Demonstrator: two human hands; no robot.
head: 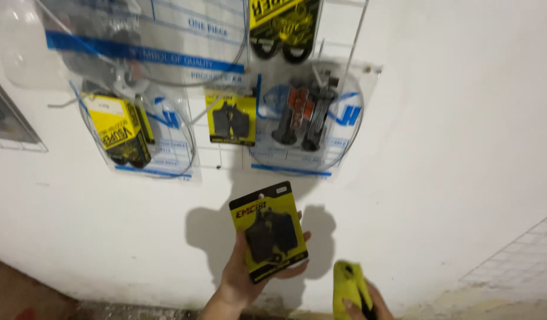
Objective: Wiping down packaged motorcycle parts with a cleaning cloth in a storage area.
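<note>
Facing the camera is a white painted wall, a little uneven and stained grey near the bottom, where it meets a brownish floor at the lower left corner. On the upper part of the wall hangs a thin wire grid, and several clear plastic packets with blue printing hang from it, holding dark parts and cables. Among them is a small yellow card with black pads, and beside it a packet with a pair of dark handlebar grips. A second piece of wire grid leans low at the right edge. Below the display, the left hand holds up a yellow blister pack with black pads, fingers wrapped behind it and fingertips showing at its right edge; its shadow falls on the wall just behind. The right hand, at the bottom edge, is closed around a yellow cloth, only partly in view.
</note>
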